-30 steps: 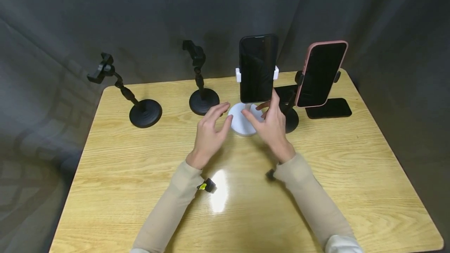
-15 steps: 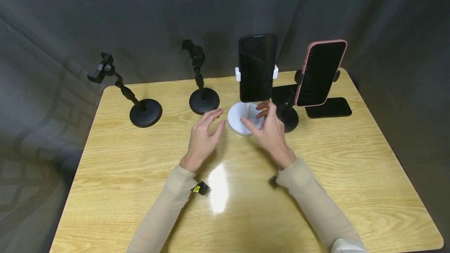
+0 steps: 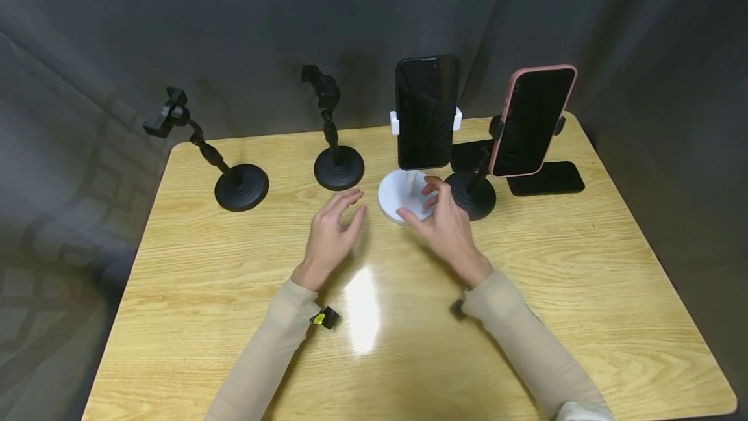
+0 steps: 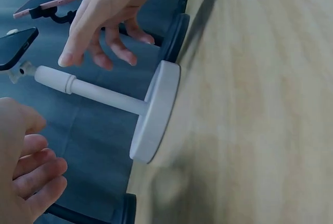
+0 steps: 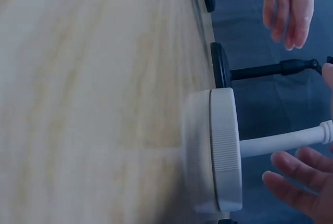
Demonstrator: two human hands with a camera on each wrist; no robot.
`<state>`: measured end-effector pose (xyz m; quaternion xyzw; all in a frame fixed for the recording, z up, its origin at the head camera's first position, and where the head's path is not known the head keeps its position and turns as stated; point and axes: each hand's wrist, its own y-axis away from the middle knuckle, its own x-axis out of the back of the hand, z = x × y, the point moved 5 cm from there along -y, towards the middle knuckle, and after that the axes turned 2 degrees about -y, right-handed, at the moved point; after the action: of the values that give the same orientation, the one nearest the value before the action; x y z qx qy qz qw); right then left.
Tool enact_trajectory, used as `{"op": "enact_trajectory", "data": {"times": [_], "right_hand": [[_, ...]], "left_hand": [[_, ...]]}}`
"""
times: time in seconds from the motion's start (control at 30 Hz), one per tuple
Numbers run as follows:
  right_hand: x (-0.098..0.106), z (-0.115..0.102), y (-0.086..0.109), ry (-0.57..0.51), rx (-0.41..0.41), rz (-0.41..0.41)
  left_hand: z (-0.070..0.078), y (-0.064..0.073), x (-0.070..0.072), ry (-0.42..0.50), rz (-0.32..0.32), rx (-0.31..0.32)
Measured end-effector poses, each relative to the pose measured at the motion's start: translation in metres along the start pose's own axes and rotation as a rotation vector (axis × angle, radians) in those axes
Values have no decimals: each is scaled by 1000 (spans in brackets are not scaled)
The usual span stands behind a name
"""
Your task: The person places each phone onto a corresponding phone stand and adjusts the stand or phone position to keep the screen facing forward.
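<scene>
A black phone (image 3: 428, 112) stands upright in the clamp of a white phone stand (image 3: 390, 197). My right hand (image 3: 448, 231) hovers over the near right side of its round base, fingers bent loosely and holding nothing. Left of that base my left hand (image 3: 328, 239) hangs over the table, thumb apart from the fingers. In the left wrist view the white pole (image 4: 106, 95) rises between both hands, with neither gripping it. The right wrist view has my right fingers (image 5: 299, 179) beside the pole, while my left hand (image 5: 290, 5) shows farther off.
To the right, a phone in a pink case (image 3: 533, 123) sits tilted in a black stand (image 3: 470, 197). A dark phone (image 3: 546, 179) lies flat behind it, next to another flat dark slab (image 3: 467, 154). Two black stands (image 3: 339, 167) without phones, one farther left (image 3: 241, 188), line the back.
Both hands have drawn back toward the near edge, the left also leftward. My right hand has lowered away from the phone's lower edge. The stands and phones keep their places.
</scene>
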<state>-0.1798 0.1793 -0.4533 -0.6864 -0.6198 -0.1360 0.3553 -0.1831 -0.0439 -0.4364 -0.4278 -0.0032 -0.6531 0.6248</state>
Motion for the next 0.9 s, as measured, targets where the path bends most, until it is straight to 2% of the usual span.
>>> {"op": "enact_trajectory", "data": {"times": [0.33,0.67,0.9], "right_hand": [[-6,4,9,13,-10,-87],[-9,8,13,46,30,-120],[-9,8,15,76,55,-182]], "left_hand": [[-12,14,0,-7,-44,45],[-28,26,6,-32,-80,109],[-34,28,11,-62,-86,95]]}}
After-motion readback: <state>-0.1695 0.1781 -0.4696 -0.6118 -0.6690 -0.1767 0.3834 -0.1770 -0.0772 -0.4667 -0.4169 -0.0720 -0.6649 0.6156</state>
